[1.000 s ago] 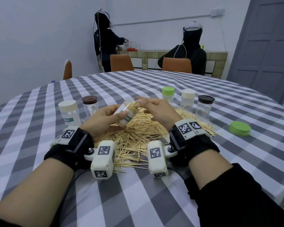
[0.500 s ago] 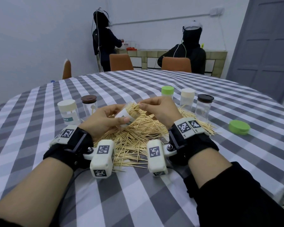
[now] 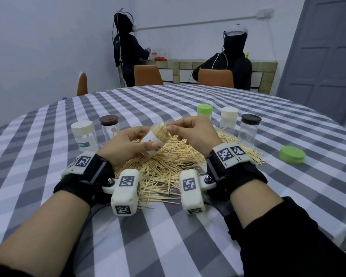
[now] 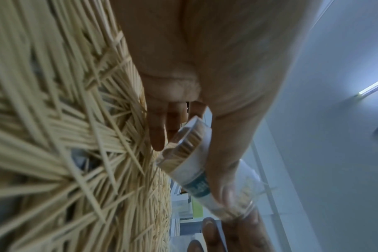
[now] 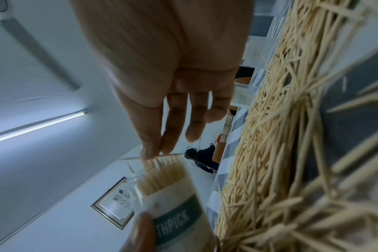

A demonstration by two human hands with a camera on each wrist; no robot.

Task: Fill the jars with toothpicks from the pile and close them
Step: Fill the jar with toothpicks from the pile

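Note:
My left hand (image 3: 128, 142) grips a clear labelled jar (image 3: 154, 139), tilted with its open mouth up and to the right and packed with toothpicks. My right hand (image 3: 190, 130) is at that mouth, thumb and forefinger pinched on the toothpick tips. In the right wrist view the right hand (image 5: 155, 146) meets the tips sticking out of the jar (image 5: 173, 196). The left wrist view shows the jar (image 4: 190, 163) from its base, held between the left hand's (image 4: 227, 136) thumb and fingers. The toothpick pile (image 3: 168, 164) lies under both hands. A loose green lid (image 3: 292, 154) lies at the right.
Closed jars stand around the pile: a cream-lidded jar (image 3: 84, 134) and a brown-lidded jar (image 3: 109, 124) at the left, then a green-lidded jar (image 3: 204, 111), a cream-lidded one (image 3: 229, 118) and a brown-lidded one (image 3: 250, 126) at the right. Two people are at a counter beyond the table.
My right thumb and forefinger have come down slightly onto the toothpick tips at the jar mouth. The left hand keeps the jar in nearly the same place.

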